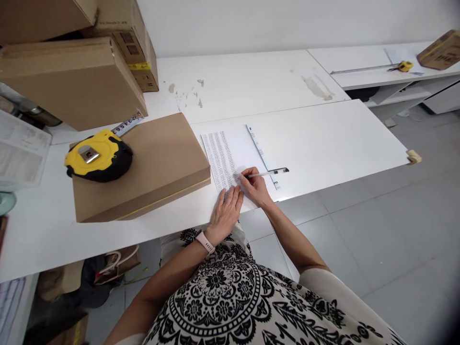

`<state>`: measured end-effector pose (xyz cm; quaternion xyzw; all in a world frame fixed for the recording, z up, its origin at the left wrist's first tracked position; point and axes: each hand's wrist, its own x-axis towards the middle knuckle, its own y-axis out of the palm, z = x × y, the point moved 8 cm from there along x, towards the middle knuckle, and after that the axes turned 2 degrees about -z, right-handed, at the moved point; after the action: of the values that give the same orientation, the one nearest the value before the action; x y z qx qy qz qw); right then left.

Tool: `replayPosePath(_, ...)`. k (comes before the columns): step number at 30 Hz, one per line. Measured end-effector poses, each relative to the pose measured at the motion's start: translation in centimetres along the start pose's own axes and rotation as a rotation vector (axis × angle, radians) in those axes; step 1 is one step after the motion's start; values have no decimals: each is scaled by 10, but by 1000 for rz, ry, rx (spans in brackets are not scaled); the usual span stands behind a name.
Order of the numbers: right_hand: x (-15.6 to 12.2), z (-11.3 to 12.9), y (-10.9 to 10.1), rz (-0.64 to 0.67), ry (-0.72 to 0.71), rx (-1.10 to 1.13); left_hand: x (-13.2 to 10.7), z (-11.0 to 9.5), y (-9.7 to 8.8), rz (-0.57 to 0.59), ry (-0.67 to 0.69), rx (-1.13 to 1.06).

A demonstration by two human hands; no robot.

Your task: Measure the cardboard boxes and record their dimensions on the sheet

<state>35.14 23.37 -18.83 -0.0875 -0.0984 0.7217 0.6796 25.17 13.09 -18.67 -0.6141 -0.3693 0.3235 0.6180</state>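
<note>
- Currently, right hand (256, 188) is pinching the pen (266, 173) narrowly, low on its barrel; fingers are hiding the tip.
- Left hand (226, 209) is lying flat on the sheet (244, 143), fingers extended, gripping nothing.
- Sheet is lying along the front edge of the bench (323, 129), just right of the box (161, 148); tape measure (97, 153) is sitting on that box.
- Pen is looking light, stiff, smooth, maybe slightly slippery; pinching it near the writing end is probably giving the best control.
- Sheet is looking thin, light and floppy, likely sliding or creasing easily; flat fingers are suiting it for steadying, its far corners for lifting.
</note>
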Motion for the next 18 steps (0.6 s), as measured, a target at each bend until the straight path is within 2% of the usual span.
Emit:
replayPosePath(4,4,-4,1,-8,13,40,0,1,1,-7,-6,-9)
replayPosePath(11,2,6,1,-6,-38,-76,-2,0,2,-28,-1,-11)
replayPosePath(18,1,2,1,-18,-18,-107,-2,0,4,-57,3,-19)
